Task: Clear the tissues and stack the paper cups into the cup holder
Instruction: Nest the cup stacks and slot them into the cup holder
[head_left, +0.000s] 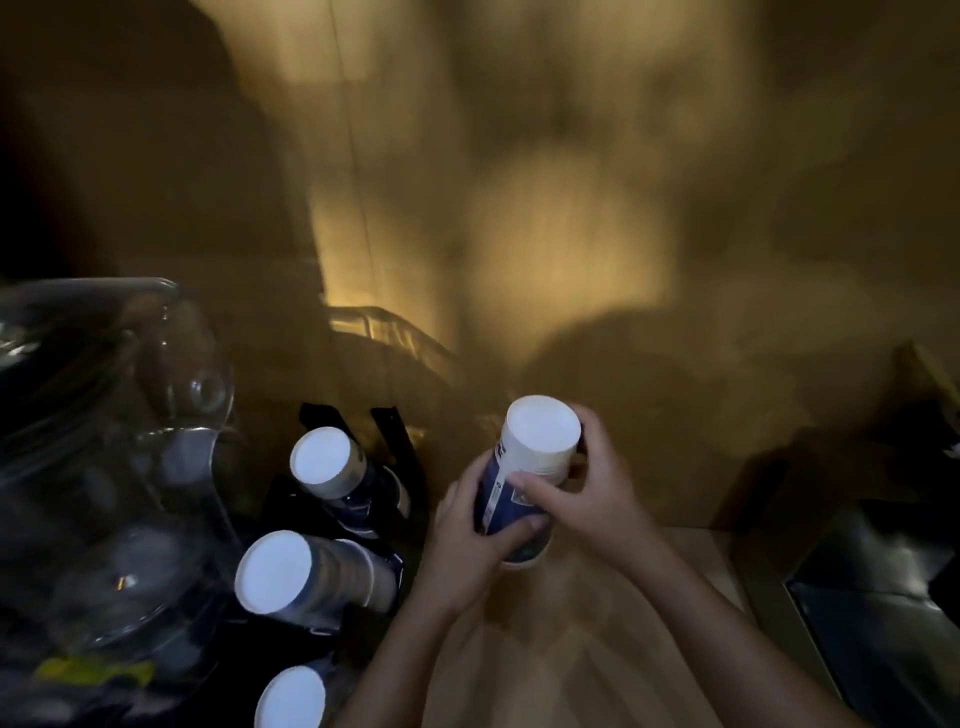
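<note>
Cups (524, 467), nested upside down into a short stack, are held in both hands above the wooden worktop (561, 670). The stack's long axis is tilted, its white base pointed up and away from the person and slightly right, its open rims pointed down toward the worktop. How many cups are nested in it cannot be told; at least two rims are seen at the lower end. The left hand (470, 545) is wrapped around the lower part of the stack, its fingers clenched on the blue wall. The right hand (587, 488) is closed on the upper part, thumb across the front and the other fingers curled behind the pale band near the base.

To the left, a black holder (410, 467) is seen with three more stacks lying in it, each with its white base turned up and toward the camera: a far stack (324, 462), a middle stack (291, 574) and a near stack (291, 699) cut off by the lower edge. Their axes are slanted, with the rims down in the holder. Clear glassware (104, 441) is crowded at the far left, blurred. A dark sink (878, 597) is set into the worktop at the right. The wall behind is smeared by motion.
</note>
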